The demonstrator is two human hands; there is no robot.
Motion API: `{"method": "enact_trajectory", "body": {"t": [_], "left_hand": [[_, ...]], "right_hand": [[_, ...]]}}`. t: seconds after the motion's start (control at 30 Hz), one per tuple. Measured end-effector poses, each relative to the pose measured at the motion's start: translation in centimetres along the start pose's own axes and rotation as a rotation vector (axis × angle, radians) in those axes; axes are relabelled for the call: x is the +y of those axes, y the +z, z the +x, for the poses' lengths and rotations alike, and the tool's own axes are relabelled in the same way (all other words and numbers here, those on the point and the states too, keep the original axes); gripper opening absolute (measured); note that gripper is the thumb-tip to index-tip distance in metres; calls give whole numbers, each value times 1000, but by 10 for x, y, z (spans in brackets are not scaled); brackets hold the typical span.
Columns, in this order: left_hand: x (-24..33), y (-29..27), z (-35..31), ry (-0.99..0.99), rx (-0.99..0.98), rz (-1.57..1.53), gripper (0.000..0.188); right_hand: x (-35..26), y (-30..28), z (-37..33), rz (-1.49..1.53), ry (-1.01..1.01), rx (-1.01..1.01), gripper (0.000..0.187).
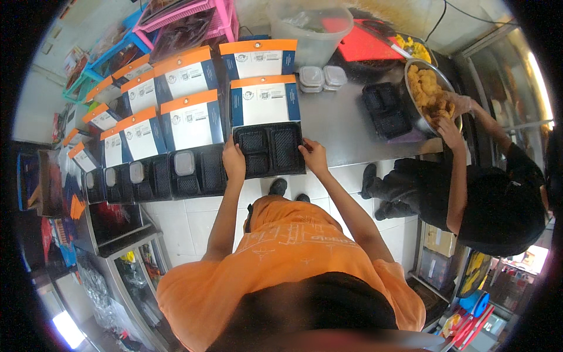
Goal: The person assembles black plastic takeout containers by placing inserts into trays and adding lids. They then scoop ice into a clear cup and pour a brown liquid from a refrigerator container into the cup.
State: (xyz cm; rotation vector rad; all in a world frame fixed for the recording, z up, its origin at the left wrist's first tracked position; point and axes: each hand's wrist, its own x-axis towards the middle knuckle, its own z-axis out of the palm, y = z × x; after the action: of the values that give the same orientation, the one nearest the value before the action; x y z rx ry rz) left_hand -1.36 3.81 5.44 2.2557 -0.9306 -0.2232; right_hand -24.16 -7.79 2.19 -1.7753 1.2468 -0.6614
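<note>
Your two hands (pixel 234 161) hold a black compartment tray (pixel 285 146) by its opposite sides.
Your left fingers (pixel 229 145) are curled in at the tray's left rim, and your right thumb and fingers, slightly parted, close on its right rim; how firmly they press, you cannot tell from here. The tray sits straight ahead of you at the front edge of the steel counter (pixel 352 141), with an orange, white and navy printed lid (pixel 265 102) raised behind it. On your left, room is tight: another tray with a small lidded cup (pixel 185 163) lies just beside that hand. On your right, a stretch of counter runs to a loose black tray (pixel 384 111) and a co-worker's metal bowl (pixel 411 105).
</note>
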Motion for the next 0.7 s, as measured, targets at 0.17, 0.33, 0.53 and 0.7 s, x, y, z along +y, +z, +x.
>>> {"method": "enact_trajectory", "body": {"t": [0.17, 0.33, 0.53, 0.7], "left_hand": [[22, -9, -22, 465, -114, -1, 48], [19, -9, -60, 635, -606, 291, 57], [5, 8, -62, 653, -640, 355, 56], [7, 5, -66, 663, -609, 318, 54]], "right_hand": [[5, -3, 12, 14, 88, -73, 35], [6, -36, 80, -60, 216, -179, 34], [-21, -103, 219, -1000, -261, 122, 83], [-38, -122, 240, -1018, -130, -180, 79]]}}
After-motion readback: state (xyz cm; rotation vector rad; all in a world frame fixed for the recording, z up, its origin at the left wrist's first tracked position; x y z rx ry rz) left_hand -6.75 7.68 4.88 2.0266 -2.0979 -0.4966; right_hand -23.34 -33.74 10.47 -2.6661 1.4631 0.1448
